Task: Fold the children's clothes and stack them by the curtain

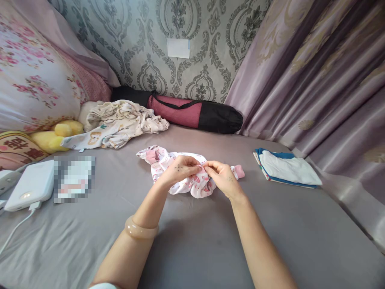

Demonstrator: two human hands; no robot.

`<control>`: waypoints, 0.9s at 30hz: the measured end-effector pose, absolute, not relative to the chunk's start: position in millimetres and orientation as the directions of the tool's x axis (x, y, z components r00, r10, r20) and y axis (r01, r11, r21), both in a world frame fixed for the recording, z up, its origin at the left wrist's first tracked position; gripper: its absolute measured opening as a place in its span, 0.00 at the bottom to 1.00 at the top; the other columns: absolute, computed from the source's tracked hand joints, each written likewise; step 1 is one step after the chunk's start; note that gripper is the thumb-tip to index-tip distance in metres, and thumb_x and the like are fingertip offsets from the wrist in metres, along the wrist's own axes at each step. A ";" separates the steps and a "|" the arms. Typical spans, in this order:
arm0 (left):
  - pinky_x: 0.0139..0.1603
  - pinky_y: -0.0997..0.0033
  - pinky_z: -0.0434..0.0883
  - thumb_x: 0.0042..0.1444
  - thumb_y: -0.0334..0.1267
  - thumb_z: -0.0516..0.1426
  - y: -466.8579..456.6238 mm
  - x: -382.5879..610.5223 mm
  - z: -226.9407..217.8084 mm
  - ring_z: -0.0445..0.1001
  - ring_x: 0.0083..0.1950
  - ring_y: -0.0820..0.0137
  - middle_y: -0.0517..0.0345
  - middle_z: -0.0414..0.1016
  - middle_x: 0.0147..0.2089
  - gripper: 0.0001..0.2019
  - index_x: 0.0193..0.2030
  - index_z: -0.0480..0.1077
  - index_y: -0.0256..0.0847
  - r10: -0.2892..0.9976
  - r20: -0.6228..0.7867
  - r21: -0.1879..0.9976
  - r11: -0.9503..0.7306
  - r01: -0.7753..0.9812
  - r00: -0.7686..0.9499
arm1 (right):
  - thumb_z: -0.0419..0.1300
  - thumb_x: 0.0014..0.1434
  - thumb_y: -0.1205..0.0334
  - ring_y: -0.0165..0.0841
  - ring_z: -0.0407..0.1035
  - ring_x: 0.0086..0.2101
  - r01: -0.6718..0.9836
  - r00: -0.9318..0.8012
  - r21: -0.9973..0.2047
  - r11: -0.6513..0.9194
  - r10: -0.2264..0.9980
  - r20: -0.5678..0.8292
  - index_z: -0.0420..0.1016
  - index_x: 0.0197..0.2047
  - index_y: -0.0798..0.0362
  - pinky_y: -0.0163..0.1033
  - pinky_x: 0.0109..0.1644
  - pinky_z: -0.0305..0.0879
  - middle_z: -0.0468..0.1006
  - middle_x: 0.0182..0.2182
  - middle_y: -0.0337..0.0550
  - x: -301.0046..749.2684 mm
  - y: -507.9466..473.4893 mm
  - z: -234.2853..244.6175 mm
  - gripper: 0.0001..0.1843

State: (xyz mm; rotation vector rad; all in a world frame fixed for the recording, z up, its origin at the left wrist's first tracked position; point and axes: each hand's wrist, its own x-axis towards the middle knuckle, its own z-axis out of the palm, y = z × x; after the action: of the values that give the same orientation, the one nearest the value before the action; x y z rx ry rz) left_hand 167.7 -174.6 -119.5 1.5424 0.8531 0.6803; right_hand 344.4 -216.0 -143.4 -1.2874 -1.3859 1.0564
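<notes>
A small white garment with a pink print and pink cuffs (200, 186) lies crumpled on the grey bed sheet (192, 245). Both my hands pinch its pink edge near the middle, thumbs and forefingers almost meeting. My left hand (182, 169) comes in from the left, and a pale bangle (140, 228) sits on that forearm. My right hand (221, 176) grips from the right, with fingertips close to the left thumb. One cuffed sleeve spreads out to the left; another pink cuff (239, 171) sticks out beyond my right hand. The palms hide part of the cloth.
Folded white and blue clothes (287, 167) lie at the right, near the curtain (300, 80). A pink and black roll bag (180, 111) rests along the wall. A rumpled patterned cloth (120, 122), a yellow plush (57, 136) and a white power bank with cable (31, 186) are at the left.
</notes>
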 end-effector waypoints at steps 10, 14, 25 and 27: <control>0.24 0.78 0.61 0.46 0.41 0.63 -174.1 166.9 -123.3 0.66 0.24 0.76 0.64 0.70 0.25 0.13 0.35 0.69 0.38 0.898 0.048 0.961 -0.161 0.225 0.438 | 0.62 0.53 0.52 0.30 0.70 0.31 0.157 -0.038 -0.987 0.035 0.999 0.029 0.78 0.37 0.53 0.35 0.35 0.67 0.79 0.31 0.39 347.6 -218.4 -136.0 0.14; 0.25 0.78 0.60 0.48 0.41 0.61 -176.7 169.1 -121.7 0.66 0.26 0.75 0.62 0.71 0.25 0.09 0.29 0.72 0.38 0.897 0.135 0.919 -0.273 0.286 0.422 | 0.64 0.52 0.52 0.30 0.71 0.32 0.127 -0.011 -0.990 0.052 0.999 0.051 0.77 0.37 0.53 0.35 0.38 0.67 0.79 0.33 0.40 347.8 -217.3 -137.2 0.14; 0.27 0.76 0.65 0.47 0.34 0.56 -181.8 182.2 -120.8 0.71 0.27 0.72 0.56 0.76 0.26 0.09 0.29 0.77 0.35 0.902 0.131 0.924 -0.262 0.279 0.412 | 0.64 0.51 0.51 0.30 0.70 0.28 0.142 0.091 -0.987 0.070 0.992 0.084 0.76 0.35 0.54 0.36 0.34 0.68 0.79 0.28 0.41 346.2 -214.2 -142.4 0.14; 0.27 0.77 0.65 0.48 0.33 0.56 -183.2 184.5 -120.3 0.71 0.27 0.72 0.56 0.76 0.26 0.09 0.29 0.77 0.35 0.912 0.142 0.913 -0.271 0.305 0.384 | 0.63 0.52 0.53 0.31 0.71 0.28 0.163 0.125 -0.985 0.062 0.989 0.083 0.77 0.36 0.54 0.36 0.34 0.68 0.79 0.28 0.41 345.0 -214.2 -144.4 0.13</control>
State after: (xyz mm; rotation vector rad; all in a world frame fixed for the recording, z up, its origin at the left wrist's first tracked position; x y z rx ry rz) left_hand 184.5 -183.2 -120.3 1.7826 1.0653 0.8872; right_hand 345.0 -214.2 -144.4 -1.3292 -1.2581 0.9787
